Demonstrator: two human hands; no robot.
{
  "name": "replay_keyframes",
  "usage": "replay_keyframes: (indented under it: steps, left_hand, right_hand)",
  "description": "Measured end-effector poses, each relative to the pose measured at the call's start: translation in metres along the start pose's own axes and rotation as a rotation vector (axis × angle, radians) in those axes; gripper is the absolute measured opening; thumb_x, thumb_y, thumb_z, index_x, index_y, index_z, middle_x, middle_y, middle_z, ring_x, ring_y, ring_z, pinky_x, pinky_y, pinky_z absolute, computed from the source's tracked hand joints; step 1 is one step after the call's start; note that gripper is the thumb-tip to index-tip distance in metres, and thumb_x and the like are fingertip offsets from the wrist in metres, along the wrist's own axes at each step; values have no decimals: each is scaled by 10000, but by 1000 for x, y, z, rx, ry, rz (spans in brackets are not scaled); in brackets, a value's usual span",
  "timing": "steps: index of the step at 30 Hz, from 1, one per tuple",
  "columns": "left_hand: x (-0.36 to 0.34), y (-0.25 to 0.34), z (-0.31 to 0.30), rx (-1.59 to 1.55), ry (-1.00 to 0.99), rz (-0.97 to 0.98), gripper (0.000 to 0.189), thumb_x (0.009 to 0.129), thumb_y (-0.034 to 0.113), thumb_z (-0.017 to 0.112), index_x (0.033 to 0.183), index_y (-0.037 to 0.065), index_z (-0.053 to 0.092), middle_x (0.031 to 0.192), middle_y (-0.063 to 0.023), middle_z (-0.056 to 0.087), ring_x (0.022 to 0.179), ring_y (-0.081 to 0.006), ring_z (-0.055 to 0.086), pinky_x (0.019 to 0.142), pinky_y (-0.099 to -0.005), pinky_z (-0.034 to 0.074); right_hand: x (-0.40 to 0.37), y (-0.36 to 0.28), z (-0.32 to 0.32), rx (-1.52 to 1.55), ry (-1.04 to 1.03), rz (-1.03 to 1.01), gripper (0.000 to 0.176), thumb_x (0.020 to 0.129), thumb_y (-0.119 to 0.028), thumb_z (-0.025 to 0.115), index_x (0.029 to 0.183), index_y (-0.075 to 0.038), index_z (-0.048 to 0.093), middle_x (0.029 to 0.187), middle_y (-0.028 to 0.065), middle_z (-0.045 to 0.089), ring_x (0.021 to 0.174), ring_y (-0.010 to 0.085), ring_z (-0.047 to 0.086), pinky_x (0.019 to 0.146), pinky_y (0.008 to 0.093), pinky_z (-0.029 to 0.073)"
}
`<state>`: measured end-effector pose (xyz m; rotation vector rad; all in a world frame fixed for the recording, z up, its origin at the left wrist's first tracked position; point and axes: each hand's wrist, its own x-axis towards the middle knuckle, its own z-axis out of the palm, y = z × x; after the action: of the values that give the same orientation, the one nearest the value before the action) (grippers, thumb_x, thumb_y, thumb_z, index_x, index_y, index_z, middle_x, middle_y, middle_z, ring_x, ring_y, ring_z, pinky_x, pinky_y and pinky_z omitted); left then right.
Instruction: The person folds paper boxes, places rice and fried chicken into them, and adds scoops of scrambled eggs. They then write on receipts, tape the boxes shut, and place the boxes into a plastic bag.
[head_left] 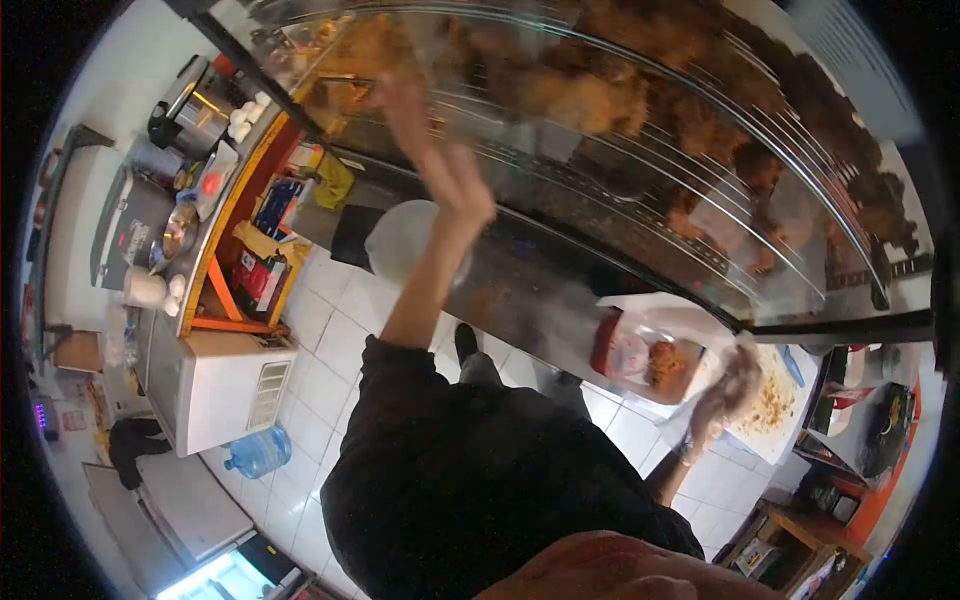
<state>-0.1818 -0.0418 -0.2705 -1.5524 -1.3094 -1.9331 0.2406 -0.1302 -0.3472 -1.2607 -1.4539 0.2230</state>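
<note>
My left hand (pixel 440 160) is raised with its fingers stretched out toward the display case (pixel 610 195), blurred by motion and apparently bare. Under that forearm sits a pale round tub (pixel 395 240) on the dark ledge. My right hand (pixel 722 395) seems to wear a clear plastic glove and is smeared by motion; I cannot tell whether it holds anything. Beside it, a white tray (pixel 690 315) holds a red-and-white box (pixel 618 350) and a piece of breaded fried food (pixel 665 365). A white cutting board (pixel 770 425) strewn with brown crumbs lies just past my right hand.
Browned fried pieces (pixel 590 100) fill the case's wire racks. A blue-handled utensil (pixel 793 366) lies on the board's edge. At left are a crowded counter (pixel 225 190), a white chest freezer (pixel 225 395) and a blue water jug (pixel 260 453) on the tiled floor. Wooden shelves (pixel 790 550) stand lower right.
</note>
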Motion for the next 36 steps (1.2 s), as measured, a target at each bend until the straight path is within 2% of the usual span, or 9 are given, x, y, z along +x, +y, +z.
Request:
replay_keyframes:
  steps: [2,4,6,10,15,22,23,24,36]
  left_hand:
    - [24,-68,-25,37,95,-59,697,999,454,341,1492,-23,216,1564,-269,96,1457,-425,27,1160,-519,19]
    - [42,-117,-45,256,76,-138,703,1009,497,272,1515,19,174,1581,-237,54,1459,-419,15,1155,-539,13]
    - [51,-137,-38,317,105,-74,704,1008,515,225,1529,50,136,1580,-241,50,1454,-435,21,1149,-558,9]
    - [37,-134,-26,330,60,-69,715,996,545,204,1543,96,100,1593,-200,6,1461,-414,-24,1136,-587,-9]
    - [-15,-80,15,138,35,-22,598,991,443,325,1473,89,309,1537,-242,164,1412,-470,110,1057,-699,49]
    - [-92,-99,-94,-523,-1160,-721,374,920,182,556,1267,45,522,1316,-187,527,1274,-324,465,1060,-489,338]
    - [-82,-98,-109,-545,-544,-523,225,882,3,546,1097,28,608,1082,-173,634,1053,-344,604,915,-422,471]
    - [-57,-99,-128,-693,-474,-565,167,910,-11,502,1016,14,628,1023,-151,640,958,-326,641,828,-394,510]
    - [-18,-130,-198,-658,-279,-556,176,912,-39,487,919,7,657,925,-121,660,842,-220,662,762,-327,524]
  right_hand:
    - [-4,-21,19,407,216,-47,321,963,-182,541,1213,18,553,1123,155,635,1016,245,610,850,354,531]
    - [-15,-37,40,-136,349,104,304,945,-220,602,1152,2,588,1121,166,627,908,261,620,815,355,499]
    - [-16,-79,96,106,439,-202,302,936,-194,611,1154,11,574,1103,156,623,903,236,618,800,344,497]
    - [-14,-179,184,325,107,7,282,914,-129,623,1148,20,570,1029,130,619,919,215,608,784,317,502]
    - [24,-298,295,57,-379,-692,203,834,-185,575,971,-51,640,1049,175,630,934,408,603,845,476,462]
    - [48,-385,437,-276,-433,-875,359,774,-201,646,1106,-68,615,1152,166,609,1081,385,582,900,471,471]
    - [56,-391,453,-296,-437,-887,361,776,-203,648,1109,-67,613,1152,165,610,1082,382,582,901,468,471]
    - [65,-397,472,-318,-441,-903,364,777,-205,649,1111,-66,612,1151,163,610,1082,379,583,902,465,471]
    - [141,-434,612,-290,-941,-687,393,792,-225,666,1140,-57,597,1150,147,616,1083,345,589,915,433,473]
